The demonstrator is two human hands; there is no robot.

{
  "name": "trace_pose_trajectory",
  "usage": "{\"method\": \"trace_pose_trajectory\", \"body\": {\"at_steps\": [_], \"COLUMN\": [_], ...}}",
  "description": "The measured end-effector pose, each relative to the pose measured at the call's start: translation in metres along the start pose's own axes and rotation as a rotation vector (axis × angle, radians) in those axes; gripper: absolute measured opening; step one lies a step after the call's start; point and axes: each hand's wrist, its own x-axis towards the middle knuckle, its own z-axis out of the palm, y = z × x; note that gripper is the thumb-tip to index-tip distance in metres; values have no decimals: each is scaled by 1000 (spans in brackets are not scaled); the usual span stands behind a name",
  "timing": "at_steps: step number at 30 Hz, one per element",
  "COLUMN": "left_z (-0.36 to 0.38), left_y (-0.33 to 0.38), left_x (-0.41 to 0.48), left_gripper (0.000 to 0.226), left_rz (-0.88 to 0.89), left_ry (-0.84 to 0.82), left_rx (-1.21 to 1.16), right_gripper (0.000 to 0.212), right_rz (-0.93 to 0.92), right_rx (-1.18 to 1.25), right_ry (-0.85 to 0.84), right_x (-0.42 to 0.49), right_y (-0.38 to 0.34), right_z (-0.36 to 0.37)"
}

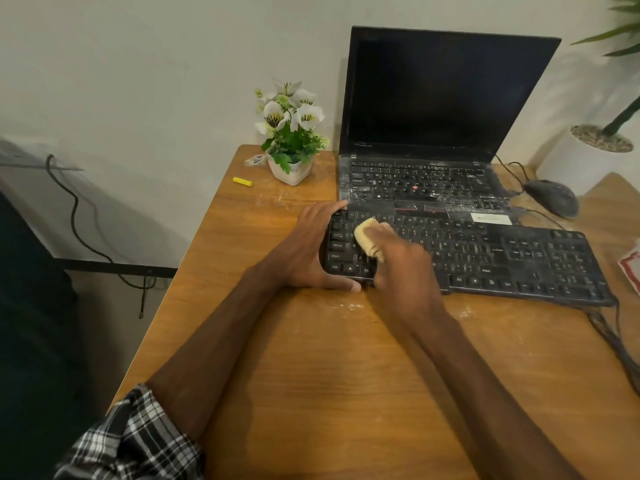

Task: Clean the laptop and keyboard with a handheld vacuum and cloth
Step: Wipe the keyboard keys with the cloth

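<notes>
My left hand [304, 251] clamps the left end of the keyboard [502, 261], which lies just before the laptop [433, 181]. My right hand [405, 265] pinches the folded cloth [367, 237] against its keys. I'd wipe row by row, lightly.

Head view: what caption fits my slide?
Right hand presses a cloth on the dusty keyboard; left hand grips its end.
</notes>
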Motion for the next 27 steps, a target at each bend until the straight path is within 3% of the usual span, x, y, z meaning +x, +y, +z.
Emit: {"method": "trace_pose_trajectory", "body": {"at_steps": [7,10,13,18,23,27], "left_z": [3,1,-2,-2,-2,-4], "left_y": [-11,-9,-5,-13,-14,-10], "left_x": [2,0,-1,1,-1,-2], "left_gripper": [125,130,142,135,133,139], "left_rz": [47,33,8,22,25,15], "left_ry": [1,1,-19,-19,-11,-19], "left_rx": [40,2,-27,-10,-17,-22], "right_gripper": [66,60,61,79,77,59], "right_rz": [-267,-208,-159,-196,-314,-346], "right_rx": [53,227,167,34,151,313], "right_ry": [-161,-132,-30,-220,-282,-325], "right_x": [-10,2,13,10,11,13], "right_y": [-27,-18,-10,-26,-8,12], "right_z": [27,11,6,25,23,4]}}
